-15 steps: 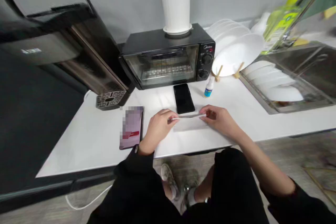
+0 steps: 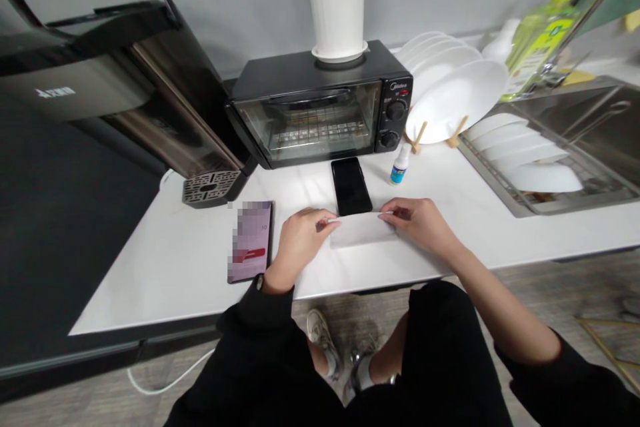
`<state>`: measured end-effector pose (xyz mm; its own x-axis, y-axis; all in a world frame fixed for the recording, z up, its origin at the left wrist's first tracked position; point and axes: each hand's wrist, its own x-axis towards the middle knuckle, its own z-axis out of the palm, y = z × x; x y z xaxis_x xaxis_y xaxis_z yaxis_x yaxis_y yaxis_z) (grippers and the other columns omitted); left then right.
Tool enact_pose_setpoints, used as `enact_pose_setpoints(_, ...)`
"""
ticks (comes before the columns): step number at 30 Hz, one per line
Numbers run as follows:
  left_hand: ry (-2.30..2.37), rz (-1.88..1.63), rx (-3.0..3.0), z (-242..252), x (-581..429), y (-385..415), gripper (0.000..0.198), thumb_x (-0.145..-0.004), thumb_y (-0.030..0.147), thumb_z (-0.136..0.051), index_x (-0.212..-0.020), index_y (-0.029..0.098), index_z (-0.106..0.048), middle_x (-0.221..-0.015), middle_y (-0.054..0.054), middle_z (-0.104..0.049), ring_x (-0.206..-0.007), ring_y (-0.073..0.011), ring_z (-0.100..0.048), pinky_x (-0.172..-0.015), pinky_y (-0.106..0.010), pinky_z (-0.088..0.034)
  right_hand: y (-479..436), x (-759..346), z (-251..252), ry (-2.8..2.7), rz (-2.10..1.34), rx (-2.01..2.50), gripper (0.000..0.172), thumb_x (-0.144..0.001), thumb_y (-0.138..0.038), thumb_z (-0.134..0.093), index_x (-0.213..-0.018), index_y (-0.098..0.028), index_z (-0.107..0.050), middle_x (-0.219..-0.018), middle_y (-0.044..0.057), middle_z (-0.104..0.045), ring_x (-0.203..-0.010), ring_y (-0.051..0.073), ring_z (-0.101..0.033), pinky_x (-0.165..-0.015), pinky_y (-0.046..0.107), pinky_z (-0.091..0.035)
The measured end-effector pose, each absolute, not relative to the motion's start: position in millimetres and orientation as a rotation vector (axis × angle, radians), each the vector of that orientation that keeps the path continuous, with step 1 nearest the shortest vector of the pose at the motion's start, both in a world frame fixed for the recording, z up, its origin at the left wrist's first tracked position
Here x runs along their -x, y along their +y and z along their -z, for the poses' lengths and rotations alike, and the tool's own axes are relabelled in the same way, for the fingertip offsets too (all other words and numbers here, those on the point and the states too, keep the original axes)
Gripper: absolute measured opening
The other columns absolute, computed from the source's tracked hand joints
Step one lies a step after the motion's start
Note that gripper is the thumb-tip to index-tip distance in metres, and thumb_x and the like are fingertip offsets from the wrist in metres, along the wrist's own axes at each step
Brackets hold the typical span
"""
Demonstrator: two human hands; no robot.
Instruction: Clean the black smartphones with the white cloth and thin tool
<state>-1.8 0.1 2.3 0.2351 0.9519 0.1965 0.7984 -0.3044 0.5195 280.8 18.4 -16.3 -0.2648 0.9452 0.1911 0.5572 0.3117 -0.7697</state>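
Observation:
My left hand (image 2: 300, 235) and my right hand (image 2: 419, 221) each pinch one end of a thin white sheet (image 2: 361, 229), which lies almost flat on the white counter (image 2: 170, 260). Just beyond the sheet lies a black phone (image 2: 351, 185), screen dark. A second phone (image 2: 250, 240) with a lit screen lies to the left of my left hand. A small white dropper bottle (image 2: 400, 165) with a blue label stands to the right of the black phone.
A black toaster oven (image 2: 320, 107) stands at the back with a white holder (image 2: 336, 3) on top. White plates (image 2: 453, 90) stand in a rack, more plates (image 2: 525, 153) lie in the sink tray. A large black appliance (image 2: 100, 87) fills the left.
The sheet was held up edge-on between my hands; now it is lowered and lies nearly flat on the counter. Both hands have stayed at its ends.

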Motion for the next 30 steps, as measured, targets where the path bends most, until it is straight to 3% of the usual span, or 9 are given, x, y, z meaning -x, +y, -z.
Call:
enact_pose_setpoints(5, 1.487, -0.786, -2.336, 3.0, 4.8, 1.3, 0.009, -0.096, 0.028, -0.075, -0.096, 0.025, -0.083, -0.098, -0.002, -0.082, -0.092, -0.0222, -0.073, -0.086, -0.037, -0.056, 17.7, -277.0, 20.0, -1.992, -0.716, 1.181, 0.016, -0.098, -0.037, -0.068, -0.096, -0.024, -0.077, -0.101, 0.005, -0.08, -0.087, 0.023, -0.073, -0.083, 0.037, -0.055)
enact_pose_setpoints(11, 1.379, -0.975, -2.476, -0.5, 5.5, -5.1, 0.012, -0.097, 0.025, -0.073, -0.103, 0.027, -0.084, -0.121, -0.004, -0.079, -0.11, -0.0248, -0.07, -0.095, -0.043, -0.059, 9.9, -277.7, 13.3, -1.983, -0.58, 1.041, 0.01, -0.099, -0.031, -0.068, -0.1, -0.025, -0.076, -0.121, 0.008, -0.076, -0.113, 0.025, -0.072, -0.102, 0.044, -0.056)
enact_pose_setpoints(19, 1.307, -0.869, -2.671, -15.7, 11.3, -74.2, 0.014, -0.099, 0.026, -0.071, -0.109, 0.027, -0.08, -0.13, -0.004, -0.076, -0.113, -0.0267, -0.069, -0.098, -0.048, -0.059, -52.9, -296.5, 2.1, -2.167, -0.659, 0.917, 0.012, -0.104, -0.024, -0.061, -0.105, -0.027, -0.073, -0.125, 0.007, -0.074, -0.115, 0.022, -0.071, -0.097, 0.038, -0.06)
enact_pose_setpoints(22, 1.273, -0.728, -2.668, -12.7, 16.7, -97.0, 0.018, -0.098, 0.036, -0.073, -0.112, 0.027, -0.079, -0.13, -0.004, -0.075, -0.114, -0.0275, -0.069, -0.099, -0.049, -0.059, -74.4, -303.3, 10.5, -2.259, -0.68, 0.922, 0.009, -0.103, -0.027, -0.065, -0.109, -0.027, -0.072, -0.131, 0.007, -0.073, -0.122, 0.023, -0.069, -0.101, 0.039, -0.059)
enact_pose_setpoints(26, 1.324, -0.662, -2.61, -8.2, 18.8, -95.1, 0.032, -0.104, 0.035, -0.063, -0.134, 0.026, -0.07, -0.142, -0.006, -0.07, -0.129, -0.0273, -0.065, -0.112, -0.05, -0.055, -72.8, -299.0, 10.1, -2.244, -0.608, 0.973, 0.028, -0.103, -0.034, -0.066, -0.13, -0.026, -0.067, -0.14, 0.009, -0.07, -0.134, 0.026, -0.063, -0.114, 0.048, -0.054)
enact_pose_setpoints(30, 1.281, -0.537, -2.627, -3.6, 10.3, -70.7, 0.05, -0.105, 0.042, -0.061, -0.153, 0.029, -0.055, -0.164, -0.008, -0.05, -0.15, -0.0294, -0.049, -0.127, -0.058, -0.038, -42.3, -275.6, 8.3, -2.285, -0.498, 0.996, 0.042, -0.107, -0.037, -0.056, -0.149, -0.027, -0.059, -0.156, 0.01, -0.059, -0.147, 0.029, -0.053, -0.125, 0.061, -0.04)
